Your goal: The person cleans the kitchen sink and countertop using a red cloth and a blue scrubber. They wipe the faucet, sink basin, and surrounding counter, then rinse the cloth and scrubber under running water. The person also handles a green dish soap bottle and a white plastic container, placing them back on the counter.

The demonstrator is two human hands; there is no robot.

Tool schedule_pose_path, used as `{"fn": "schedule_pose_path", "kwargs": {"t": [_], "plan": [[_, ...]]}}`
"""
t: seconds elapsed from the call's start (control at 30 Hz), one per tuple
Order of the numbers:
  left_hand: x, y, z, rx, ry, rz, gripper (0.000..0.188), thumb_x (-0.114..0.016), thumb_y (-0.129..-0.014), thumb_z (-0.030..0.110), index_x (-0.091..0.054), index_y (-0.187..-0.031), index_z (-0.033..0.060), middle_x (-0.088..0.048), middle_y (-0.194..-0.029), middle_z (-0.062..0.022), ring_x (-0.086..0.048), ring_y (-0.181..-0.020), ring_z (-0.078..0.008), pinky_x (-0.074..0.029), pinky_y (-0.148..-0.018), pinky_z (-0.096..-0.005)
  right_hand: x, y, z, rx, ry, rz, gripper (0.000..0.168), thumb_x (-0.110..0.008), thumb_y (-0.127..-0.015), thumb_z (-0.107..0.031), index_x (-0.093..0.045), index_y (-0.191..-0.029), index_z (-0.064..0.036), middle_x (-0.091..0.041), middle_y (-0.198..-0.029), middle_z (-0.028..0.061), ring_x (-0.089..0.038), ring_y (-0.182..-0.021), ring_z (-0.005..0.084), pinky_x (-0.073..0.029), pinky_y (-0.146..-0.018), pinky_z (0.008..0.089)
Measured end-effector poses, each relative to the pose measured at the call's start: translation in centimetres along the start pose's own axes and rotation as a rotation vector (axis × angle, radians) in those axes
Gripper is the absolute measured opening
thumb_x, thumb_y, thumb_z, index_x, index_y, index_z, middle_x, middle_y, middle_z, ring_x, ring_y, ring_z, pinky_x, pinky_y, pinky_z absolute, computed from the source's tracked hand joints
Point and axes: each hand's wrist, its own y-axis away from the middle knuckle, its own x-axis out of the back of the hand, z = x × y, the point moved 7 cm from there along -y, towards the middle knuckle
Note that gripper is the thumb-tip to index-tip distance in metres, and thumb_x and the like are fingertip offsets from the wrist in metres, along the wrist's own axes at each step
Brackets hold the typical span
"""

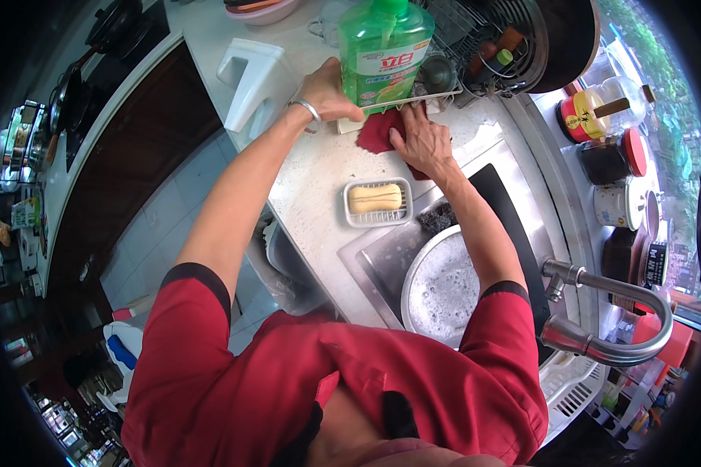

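Observation:
My left hand [326, 98], with a bangle at the wrist, grips the left end of a white wire rack [412, 100]. Its fingers also lie against a large green dish soap pump bottle [387, 58] standing in that rack. Under the rack's front edge, my right hand [425, 140] presses a dark red cloth [378, 133] onto the countertop [312, 187]; its fingertips are partly hidden by the rack. Nearer to me, a yellow bar of soap [375, 198] lies in a white slotted soap dish [353, 219].
A basin of sudsy water [441, 286] stands in the steel sink [380, 271], beside a dark scouring pad [438, 218]. The faucet [625, 286] arches at right. A white plastic container [257, 70] stands left of the bottle; utensils fill a drainer [496, 55]. Jars [610, 154] line the windowsill.

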Motion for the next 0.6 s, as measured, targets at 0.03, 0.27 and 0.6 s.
{"fn": "schedule_pose_path", "kwargs": {"t": [0.03, 0.27, 0.6], "plan": [[0.0, -0.3, 0.1, 0.035, -0.007, -0.02, 0.063, -0.079, -0.051, 0.035, -0.069, -0.108, 0.0106, -0.062, -0.112, -0.019, -0.06, -0.108, -0.0339, -0.054, -0.087, -0.0421, 0.3, 0.1, 1.1, -0.021, 0.068, 0.012, 0.06, -0.055, -0.089, -0.039, -0.045, -0.137, -0.006, -0.051, -0.136, 0.02, -0.068, -0.086, 0.0416, -0.055, -0.074, 0.0525], [-0.3, -0.6, 0.5, 0.083, -0.017, -0.094, 0.062, -0.079, -0.052, 0.034, -0.069, -0.107, 0.0092, -0.063, -0.11, -0.0186, -0.062, -0.102, -0.0347, -0.054, -0.087, -0.042, 0.5, 2.0, 3.4, -0.15, 0.126, 0.17, 0.056, -0.058, -0.078, -0.018, -0.049, -0.128, 0.004, -0.052, -0.137, 0.0241, -0.069, -0.079, 0.0407, -0.058, -0.068, 0.0483], [0.2, 0.5, 0.6, 0.111, 0.114, -0.049, 0.072, -0.079, -0.049, 0.033, -0.062, -0.116, 0.0104, -0.062, -0.112, -0.0179, -0.063, -0.1, -0.0379, -0.054, -0.088, -0.0435, -1.5, -0.6, -7.9, 0.341, -0.103, -0.112, 0.048, -0.062, -0.083, -0.014, -0.058, -0.131, -0.017, -0.064, -0.124, 0.0093, -0.069, -0.087, 0.0305, -0.057, -0.071, 0.0419]]}}
